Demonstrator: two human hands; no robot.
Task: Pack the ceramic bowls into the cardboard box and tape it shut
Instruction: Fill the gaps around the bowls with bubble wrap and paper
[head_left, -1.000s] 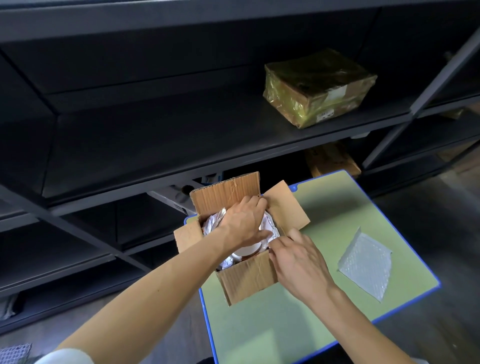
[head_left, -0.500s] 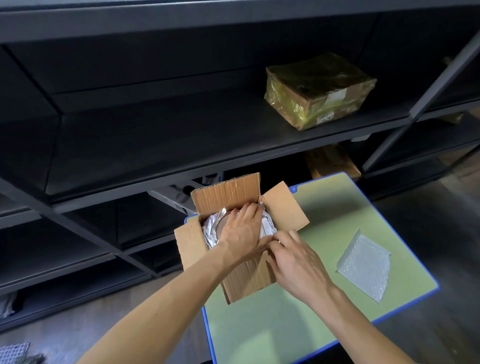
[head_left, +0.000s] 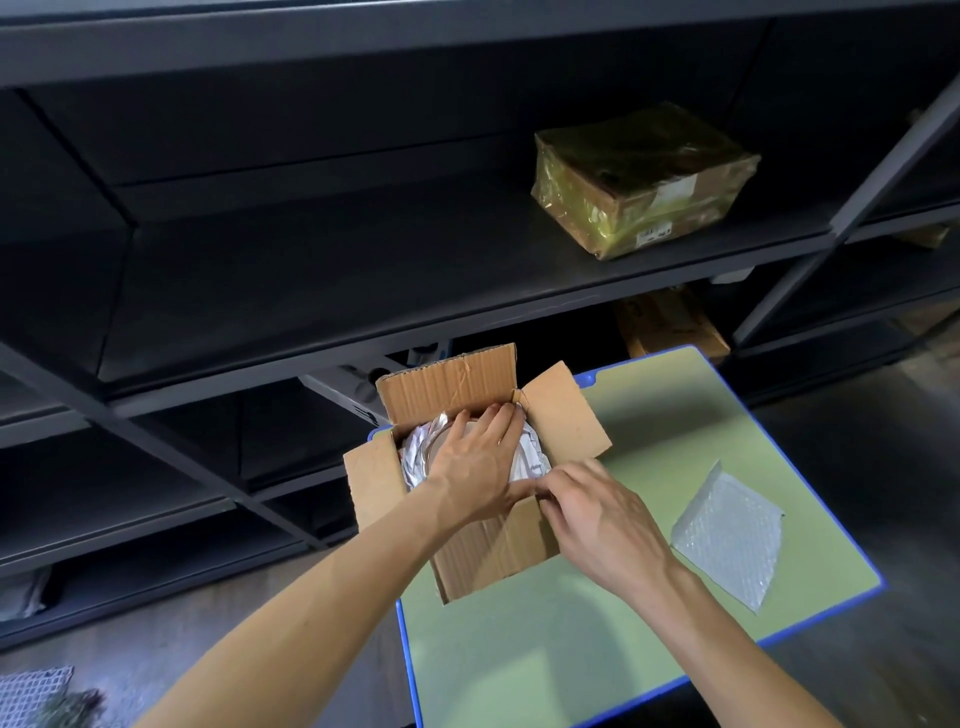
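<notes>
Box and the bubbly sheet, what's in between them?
Head view: bare green table between cardboard box and bubble wrap sheet; the right hand hangs over its near part.

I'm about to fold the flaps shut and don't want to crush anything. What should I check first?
1. Wrapped bowls inside the cardboard box: ok.
2. All four flaps open: ok.
3. Left hand clear of the box: not ok, it presses on the wrapping.
4. Right hand clear: not ok, fingers at the near rim.
5. Tape within reach: cannot tell, none in view.
6. Spare bubble wrap sheet on the table: ok.
</notes>
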